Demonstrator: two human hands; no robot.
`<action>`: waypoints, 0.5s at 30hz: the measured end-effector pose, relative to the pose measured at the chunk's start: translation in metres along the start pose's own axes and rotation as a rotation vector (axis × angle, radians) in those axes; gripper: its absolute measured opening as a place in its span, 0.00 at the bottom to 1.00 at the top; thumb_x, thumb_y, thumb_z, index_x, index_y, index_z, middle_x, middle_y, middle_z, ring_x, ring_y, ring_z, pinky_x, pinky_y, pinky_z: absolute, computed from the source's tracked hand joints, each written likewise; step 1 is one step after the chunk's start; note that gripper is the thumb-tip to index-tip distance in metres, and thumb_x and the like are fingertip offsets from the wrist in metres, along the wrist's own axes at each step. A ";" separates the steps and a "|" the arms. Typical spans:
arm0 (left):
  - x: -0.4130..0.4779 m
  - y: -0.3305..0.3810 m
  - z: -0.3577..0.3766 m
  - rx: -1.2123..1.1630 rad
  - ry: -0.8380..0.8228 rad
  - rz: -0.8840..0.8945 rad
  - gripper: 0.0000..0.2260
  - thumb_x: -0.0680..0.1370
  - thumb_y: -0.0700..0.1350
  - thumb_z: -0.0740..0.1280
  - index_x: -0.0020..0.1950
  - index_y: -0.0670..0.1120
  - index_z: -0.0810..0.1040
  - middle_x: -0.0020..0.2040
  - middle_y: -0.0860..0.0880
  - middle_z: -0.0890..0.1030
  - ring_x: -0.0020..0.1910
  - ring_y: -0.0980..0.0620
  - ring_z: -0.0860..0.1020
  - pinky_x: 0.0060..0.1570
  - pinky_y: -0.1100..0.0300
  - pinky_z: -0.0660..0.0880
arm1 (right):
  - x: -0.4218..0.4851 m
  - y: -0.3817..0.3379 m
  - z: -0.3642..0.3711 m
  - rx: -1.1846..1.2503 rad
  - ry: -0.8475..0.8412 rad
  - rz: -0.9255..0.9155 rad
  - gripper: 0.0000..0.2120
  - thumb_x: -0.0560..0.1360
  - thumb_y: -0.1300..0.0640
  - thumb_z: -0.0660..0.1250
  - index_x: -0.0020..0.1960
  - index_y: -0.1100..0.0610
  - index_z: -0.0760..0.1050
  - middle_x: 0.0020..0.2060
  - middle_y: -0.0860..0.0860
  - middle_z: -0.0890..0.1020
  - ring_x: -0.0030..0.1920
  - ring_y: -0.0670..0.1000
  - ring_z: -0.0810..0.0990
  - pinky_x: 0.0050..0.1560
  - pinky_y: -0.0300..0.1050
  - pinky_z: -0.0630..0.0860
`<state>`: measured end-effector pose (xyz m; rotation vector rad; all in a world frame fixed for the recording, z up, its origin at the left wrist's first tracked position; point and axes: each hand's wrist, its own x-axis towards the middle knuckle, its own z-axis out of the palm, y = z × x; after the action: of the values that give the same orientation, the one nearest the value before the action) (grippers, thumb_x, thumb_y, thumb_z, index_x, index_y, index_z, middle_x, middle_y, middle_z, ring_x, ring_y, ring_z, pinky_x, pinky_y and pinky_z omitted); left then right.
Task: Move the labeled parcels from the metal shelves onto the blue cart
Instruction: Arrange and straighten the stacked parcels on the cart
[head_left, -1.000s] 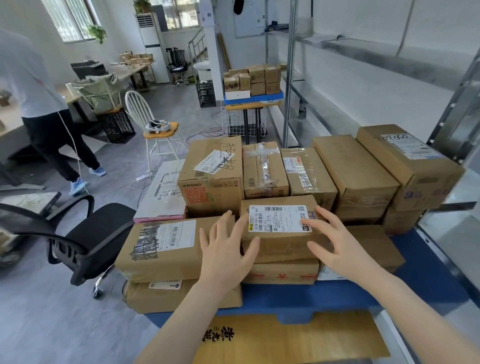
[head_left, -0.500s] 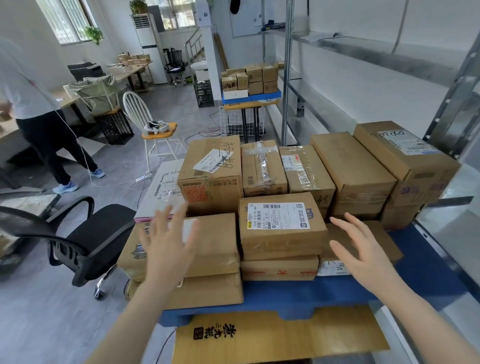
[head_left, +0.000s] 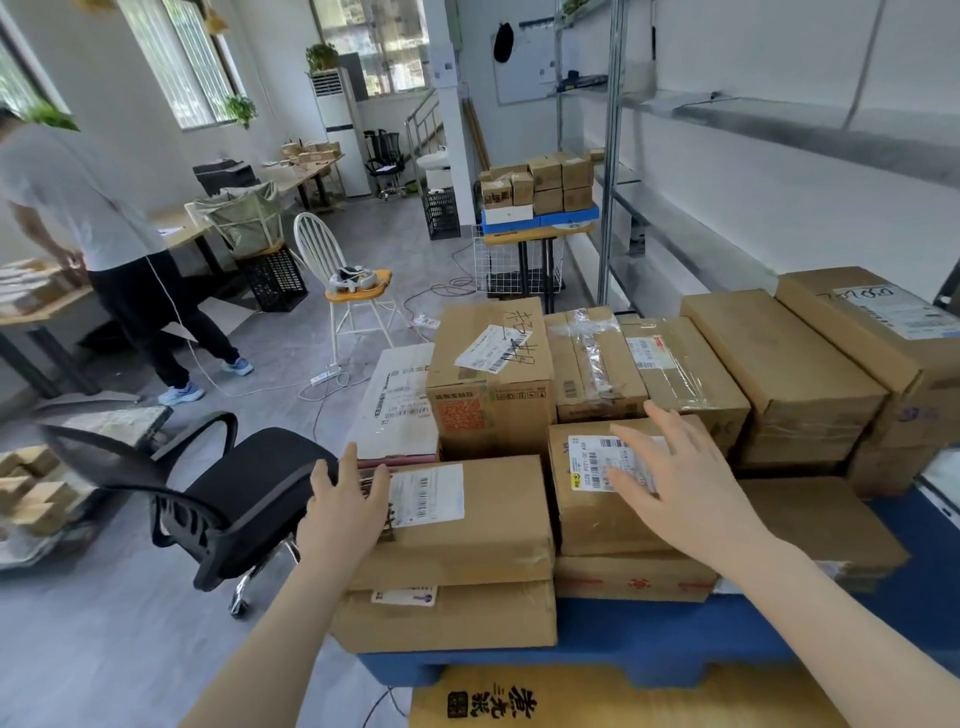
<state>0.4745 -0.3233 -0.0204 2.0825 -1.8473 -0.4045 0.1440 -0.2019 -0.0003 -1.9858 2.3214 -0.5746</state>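
Several brown labeled parcels are stacked on the blue cart (head_left: 649, 629) in front of me. My left hand (head_left: 345, 512) lies flat, fingers straight, on the left end of a wide front-left parcel (head_left: 467, 525). My right hand (head_left: 680, 480), fingers spread, rests over the white label of the middle front parcel (head_left: 587, 499). Neither hand grips anything. A taller box (head_left: 491, 379) with handwriting stands behind them. The metal shelves (head_left: 779, 124) run along the wall on the right.
A black office chair (head_left: 228, 499) stands just left of the cart. A person (head_left: 98, 244) works at a table at far left. A white chair (head_left: 343, 291) and a second loaded cart (head_left: 540, 215) stand farther back. Cables cross the floor.
Both hands have come back down onto the front parcels: the left one from mid-air onto the front-left parcel, the right one from beside the middle parcel onto its label.
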 end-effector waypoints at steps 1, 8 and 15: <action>0.002 -0.002 0.002 -0.001 -0.013 0.015 0.28 0.77 0.65 0.50 0.76 0.59 0.53 0.76 0.44 0.57 0.69 0.38 0.66 0.61 0.41 0.68 | 0.004 -0.004 0.001 -0.002 0.004 -0.002 0.27 0.75 0.34 0.49 0.74 0.39 0.57 0.77 0.49 0.52 0.76 0.54 0.49 0.73 0.55 0.50; 0.001 -0.006 0.005 0.037 -0.042 0.083 0.29 0.77 0.66 0.49 0.76 0.59 0.52 0.77 0.44 0.56 0.73 0.40 0.61 0.65 0.41 0.65 | 0.010 -0.025 0.011 0.068 -0.032 0.007 0.26 0.76 0.36 0.51 0.73 0.38 0.55 0.77 0.47 0.51 0.76 0.53 0.50 0.72 0.54 0.53; 0.021 0.056 -0.017 0.011 0.115 0.340 0.27 0.79 0.61 0.50 0.77 0.57 0.51 0.78 0.46 0.53 0.76 0.44 0.53 0.72 0.39 0.50 | 0.071 -0.050 -0.010 0.254 0.028 -0.104 0.26 0.77 0.38 0.55 0.74 0.41 0.57 0.77 0.48 0.52 0.73 0.53 0.59 0.69 0.55 0.64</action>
<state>0.4333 -0.3496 0.0185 1.7112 -2.0826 -0.1841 0.1758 -0.2735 0.0386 -1.9978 2.0465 -0.8605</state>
